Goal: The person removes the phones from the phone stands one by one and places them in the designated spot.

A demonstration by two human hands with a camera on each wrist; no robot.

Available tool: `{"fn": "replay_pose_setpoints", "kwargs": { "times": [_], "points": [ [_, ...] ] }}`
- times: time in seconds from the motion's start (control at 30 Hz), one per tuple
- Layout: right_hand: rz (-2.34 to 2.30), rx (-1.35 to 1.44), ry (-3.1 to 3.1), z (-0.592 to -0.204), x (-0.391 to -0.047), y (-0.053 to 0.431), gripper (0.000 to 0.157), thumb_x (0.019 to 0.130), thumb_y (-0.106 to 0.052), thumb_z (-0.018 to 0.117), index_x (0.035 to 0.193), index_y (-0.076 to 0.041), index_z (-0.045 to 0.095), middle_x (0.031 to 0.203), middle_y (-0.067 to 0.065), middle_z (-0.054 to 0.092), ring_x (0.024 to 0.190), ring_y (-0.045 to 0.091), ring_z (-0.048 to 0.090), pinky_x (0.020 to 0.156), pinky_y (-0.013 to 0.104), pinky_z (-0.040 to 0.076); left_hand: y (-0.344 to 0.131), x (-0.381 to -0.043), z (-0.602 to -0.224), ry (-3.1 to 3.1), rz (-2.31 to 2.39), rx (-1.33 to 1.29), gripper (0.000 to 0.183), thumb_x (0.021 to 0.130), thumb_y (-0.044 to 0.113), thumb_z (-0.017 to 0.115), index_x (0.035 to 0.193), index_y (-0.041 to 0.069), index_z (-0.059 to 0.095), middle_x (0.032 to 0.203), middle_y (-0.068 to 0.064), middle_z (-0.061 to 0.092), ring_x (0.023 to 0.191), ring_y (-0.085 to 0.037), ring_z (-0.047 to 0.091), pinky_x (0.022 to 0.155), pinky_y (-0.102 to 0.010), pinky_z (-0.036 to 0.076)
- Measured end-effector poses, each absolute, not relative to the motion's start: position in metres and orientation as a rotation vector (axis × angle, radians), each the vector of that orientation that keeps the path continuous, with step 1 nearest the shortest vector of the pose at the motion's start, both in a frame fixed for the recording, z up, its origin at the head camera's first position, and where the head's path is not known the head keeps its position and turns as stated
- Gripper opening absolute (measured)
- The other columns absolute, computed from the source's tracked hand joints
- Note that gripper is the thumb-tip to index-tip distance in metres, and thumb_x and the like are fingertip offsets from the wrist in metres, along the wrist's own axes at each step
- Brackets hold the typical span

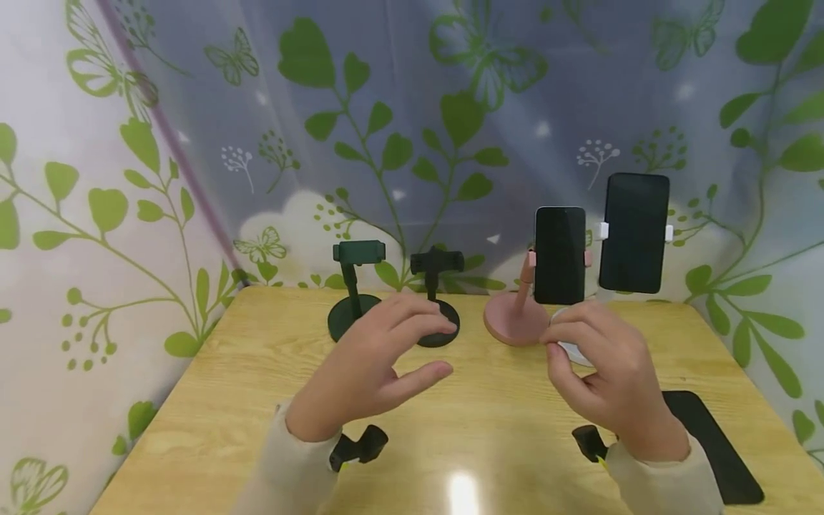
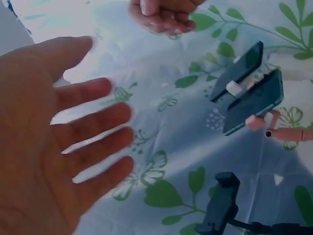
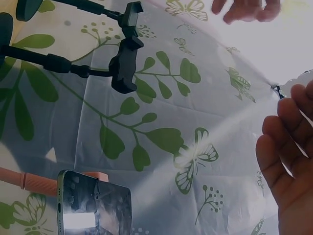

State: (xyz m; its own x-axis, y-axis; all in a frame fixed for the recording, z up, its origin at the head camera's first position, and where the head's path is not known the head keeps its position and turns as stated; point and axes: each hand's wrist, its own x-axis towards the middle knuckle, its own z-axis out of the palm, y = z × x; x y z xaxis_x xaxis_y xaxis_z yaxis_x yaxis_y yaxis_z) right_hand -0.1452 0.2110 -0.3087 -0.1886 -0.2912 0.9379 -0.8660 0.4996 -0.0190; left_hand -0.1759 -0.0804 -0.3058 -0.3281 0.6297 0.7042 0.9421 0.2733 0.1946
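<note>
My left hand (image 1: 380, 365) hovers over the table's middle with fingers spread and nothing in it; the left wrist view shows its bare palm. It overlaps a dark green phone stand (image 1: 358, 252) and a black phone stand (image 1: 438, 262), both with no phone in their clamps. My right hand (image 1: 608, 365), fingers loosely bent and holding nothing, is raised in front of the white stand's base (image 1: 573, 350), partly covering it. Just behind are a phone (image 1: 560, 255) clamped upright in a pink stand (image 1: 511, 318) and a larger phone (image 1: 634, 232) in the white stand's clamp.
A black phone (image 1: 714, 447) lies flat on the wooden table (image 1: 483, 415), at its right, partly behind my right forearm. A patterned cloth (image 1: 399, 107) with green leaves and butterflies hangs close behind the stands. Small black devices (image 1: 360, 447) sit at my wrists.
</note>
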Motion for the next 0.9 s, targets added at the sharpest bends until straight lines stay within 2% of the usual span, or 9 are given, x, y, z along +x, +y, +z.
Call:
{"fn": "replay_pose_setpoints", "kwargs": {
  "times": [0.13, 0.27, 0.53, 0.77, 0.9],
  "points": [
    [0.679, 0.975, -1.855, -0.313, -0.145, 0.214, 0.033, 0.102, -0.024, 0.051, 0.084, -0.005, 0.071, 0.085, 0.004, 0.066, 0.074, 0.016, 0.057, 0.072, 0.024, 0.047, -0.080, -0.186, -0.315, -2.208, -0.735, -1.428, 0.030, 0.101, 0.035, 0.070, 0.122, 0.014, 0.065, 0.125, 0.003, 0.062, 0.116, -0.015, 0.057, 0.102, -0.032, 0.045],
    [0.622, 0.939, -2.065, -0.318, -0.146, 0.217, 0.031, 0.102, -0.029, 0.049, 0.095, -0.010, 0.072, 0.098, 0.000, 0.067, 0.084, 0.013, 0.060, 0.076, 0.023, 0.047, -0.082, -0.197, -0.323, -2.395, -0.681, -1.417, 0.037, 0.100, 0.039, 0.070, 0.127, 0.015, 0.064, 0.127, 0.004, 0.062, 0.118, -0.013, 0.057, 0.100, -0.032, 0.047],
    [0.586, 0.956, -2.222, -0.323, -0.149, 0.212, 0.016, 0.094, -0.018, 0.058, 0.104, -0.012, 0.069, 0.108, -0.002, 0.066, 0.093, 0.013, 0.061, 0.081, 0.023, 0.049, -0.086, -0.203, -0.331, -2.583, -0.678, -1.345, 0.038, 0.102, 0.041, 0.067, 0.133, 0.018, 0.063, 0.129, 0.006, 0.063, 0.120, -0.012, 0.059, 0.100, -0.033, 0.050],
    [0.532, 0.945, -2.267, -0.326, -0.150, 0.209, 0.021, 0.086, -0.011, 0.067, 0.106, -0.013, 0.069, 0.109, -0.003, 0.064, 0.096, 0.012, 0.060, 0.083, 0.024, 0.048, -0.087, -0.205, -0.332, -2.629, -0.601, -1.303, 0.039, 0.103, 0.044, 0.064, 0.135, 0.021, 0.063, 0.129, 0.007, 0.063, 0.117, -0.012, 0.061, 0.099, -0.034, 0.051],
    [0.527, 0.932, -2.267, -0.325, -0.151, 0.209, 0.022, 0.085, -0.010, 0.068, 0.107, -0.013, 0.069, 0.109, -0.003, 0.065, 0.096, 0.013, 0.060, 0.082, 0.023, 0.048, -0.088, -0.207, -0.332, -2.602, -0.580, -1.306, 0.045, 0.103, 0.045, 0.064, 0.140, 0.021, 0.060, 0.135, 0.004, 0.062, 0.123, -0.014, 0.059, 0.103, -0.036, 0.049]
  ]
}}
